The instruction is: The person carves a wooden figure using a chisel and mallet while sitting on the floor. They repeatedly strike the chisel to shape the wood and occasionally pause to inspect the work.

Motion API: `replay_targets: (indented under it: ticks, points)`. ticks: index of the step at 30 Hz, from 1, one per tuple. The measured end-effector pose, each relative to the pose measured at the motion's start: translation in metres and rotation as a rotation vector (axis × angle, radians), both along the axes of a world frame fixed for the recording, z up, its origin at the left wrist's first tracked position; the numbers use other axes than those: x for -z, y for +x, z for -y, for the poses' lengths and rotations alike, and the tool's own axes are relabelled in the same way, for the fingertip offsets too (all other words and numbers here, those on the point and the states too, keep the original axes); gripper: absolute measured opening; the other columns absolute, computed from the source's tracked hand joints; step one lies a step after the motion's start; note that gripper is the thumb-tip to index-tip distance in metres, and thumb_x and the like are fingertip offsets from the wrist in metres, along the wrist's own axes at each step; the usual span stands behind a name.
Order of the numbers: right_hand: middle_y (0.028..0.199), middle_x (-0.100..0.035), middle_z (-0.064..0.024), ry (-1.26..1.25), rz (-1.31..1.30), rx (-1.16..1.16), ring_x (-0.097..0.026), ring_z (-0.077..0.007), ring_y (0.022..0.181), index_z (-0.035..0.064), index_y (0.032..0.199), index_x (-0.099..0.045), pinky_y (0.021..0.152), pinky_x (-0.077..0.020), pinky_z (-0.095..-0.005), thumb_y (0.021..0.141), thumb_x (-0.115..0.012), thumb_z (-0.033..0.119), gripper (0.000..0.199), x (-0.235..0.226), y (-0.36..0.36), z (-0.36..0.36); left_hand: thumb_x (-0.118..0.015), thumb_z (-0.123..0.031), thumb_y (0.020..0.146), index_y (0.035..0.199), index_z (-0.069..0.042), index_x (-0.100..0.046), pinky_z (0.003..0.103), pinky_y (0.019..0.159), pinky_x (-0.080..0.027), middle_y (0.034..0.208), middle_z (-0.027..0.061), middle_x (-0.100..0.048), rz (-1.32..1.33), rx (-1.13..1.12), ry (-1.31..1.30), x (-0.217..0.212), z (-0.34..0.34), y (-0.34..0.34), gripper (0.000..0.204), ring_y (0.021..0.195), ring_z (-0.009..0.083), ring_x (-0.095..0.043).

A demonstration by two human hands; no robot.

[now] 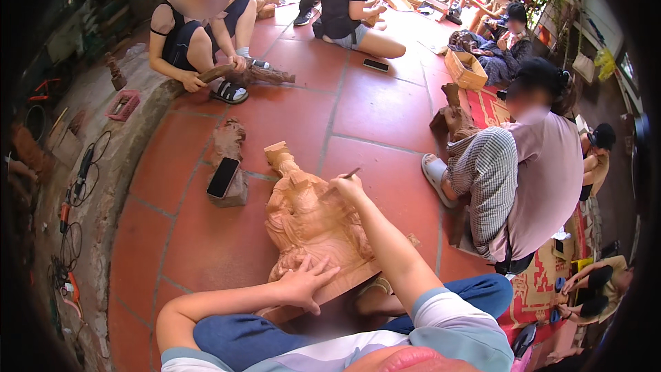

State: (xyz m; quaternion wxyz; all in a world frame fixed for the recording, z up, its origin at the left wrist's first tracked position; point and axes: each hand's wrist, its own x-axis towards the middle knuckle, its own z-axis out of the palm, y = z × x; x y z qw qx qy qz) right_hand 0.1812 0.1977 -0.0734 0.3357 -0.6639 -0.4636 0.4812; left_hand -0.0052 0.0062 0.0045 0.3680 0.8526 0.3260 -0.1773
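A short-sleeved top (451,337) in white and grey-blue is worn with dark blue bottoms (241,339).

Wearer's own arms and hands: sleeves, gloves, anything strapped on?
The left hand and right hand are both ungloved. Both forearms are bare, with no watch, bracelet, strap or cable showing. The right short sleeve is whitish, with a light-blue cuff band; the left short sleeve shows pale grey-blue at the lower edge. Rings: too small to tell.

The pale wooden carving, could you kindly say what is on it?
The left hand lies spread on the carving; the right hand holds a slim tool over it. Wood beneath the left palm is hidden.
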Motion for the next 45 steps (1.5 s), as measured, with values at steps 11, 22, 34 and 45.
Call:
replay_targets:
  ticks: [11,22,34,45]
  points:
    - [0.06,-0.061,-0.0051,0.172,0.14,-0.106,-0.056,-0.0112,0.056,0.002,0.069,-0.065,0.051,-0.0437,-0.0297,0.071,-0.064,0.024,0.022,0.01,0.004,-0.007,-0.082,-0.037,0.055,0.145,-0.027,-0.012,0.062,0.093,-0.035,0.151,0.0146,-0.002,0.027,-0.006,-0.008,0.007,0.0,0.001,0.115,0.133,0.0502,-0.007]
    - [0.064,-0.062,-0.0075,0.199,-0.005,-0.066,-0.056,-0.0123,0.054,-0.0022,0.071,-0.063,0.049,-0.0441,-0.0287,0.073,-0.061,0.018,0.02,-0.006,-0.007,0.004,-0.081,-0.036,0.057,0.145,-0.026,-0.012,0.063,0.093,-0.034,0.151,0.0162,-0.001,0.013,0.004,-0.02,0.0,-0.001,0.004,0.113,0.133,0.0511,-0.007]
    - [0.063,-0.061,-0.0063,0.118,-0.233,-0.092,-0.058,-0.0129,0.057,0.0013,0.068,-0.06,0.052,-0.0456,-0.0257,0.071,-0.063,0.013,0.012,0.013,0.005,0.002,-0.081,-0.033,0.058,0.145,-0.027,-0.004,0.065,0.094,-0.033,0.151,0.0159,0.0,-0.007,0.015,-0.03,-0.004,0.0,0.003,0.116,0.132,0.0527,-0.004]
    - [0.055,-0.061,-0.0073,0.193,0.031,-0.068,-0.056,-0.0127,0.049,0.0008,0.062,-0.063,0.048,-0.0445,-0.0286,0.064,-0.067,0.019,0.018,0.029,-0.016,0.001,-0.082,-0.031,0.057,0.145,-0.026,-0.005,0.062,0.097,-0.032,0.15,0.0189,0.001,0.038,0.007,-0.022,0.007,0.002,0.0,0.118,0.132,0.0534,-0.001]
